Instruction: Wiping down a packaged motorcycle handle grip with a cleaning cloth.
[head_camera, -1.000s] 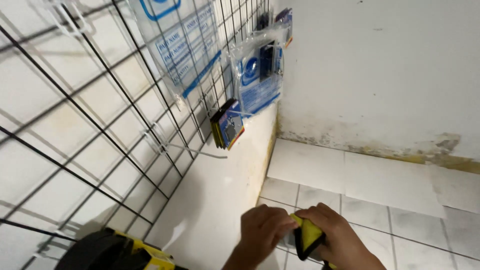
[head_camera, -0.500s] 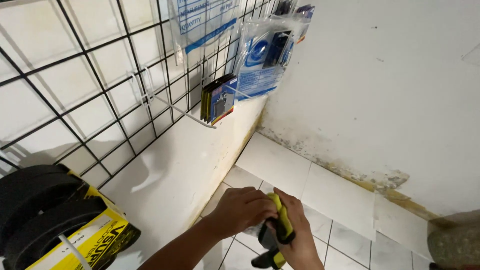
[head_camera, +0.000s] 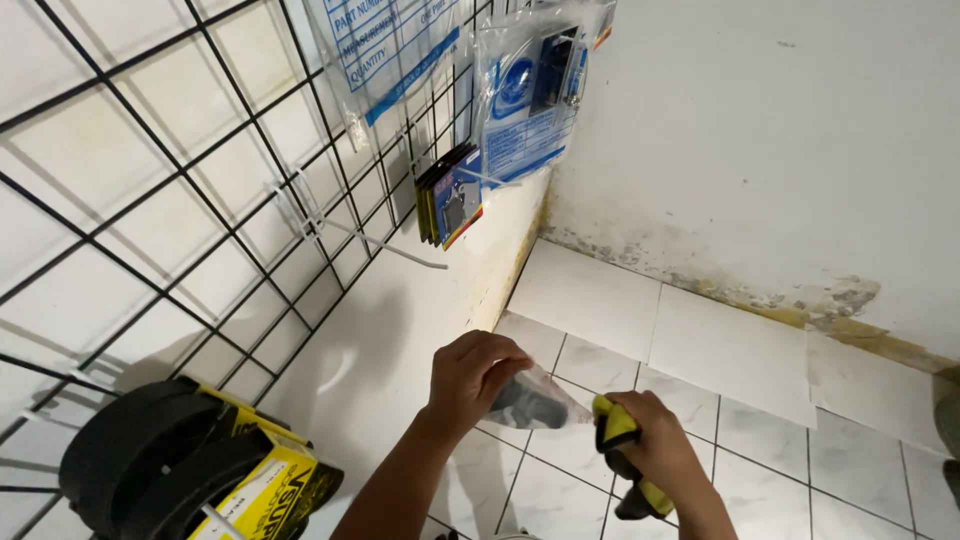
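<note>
Clear bag (head_camera: 545, 398) with dark part pinched by left hand (head_camera: 478, 375), yellow-black tool (head_camera: 622, 452) clasped in right hand (head_camera: 655, 448) just beside it, wire grid (head_camera: 200, 200) above.

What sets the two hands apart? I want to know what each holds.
The left hand pinches a clear plastic bag with a dark part inside; the right hand grips a yellow-and-black tool. The left hand is higher and nearer the wire grid; the right is lower. Both hover over the white tiled floor.
</note>
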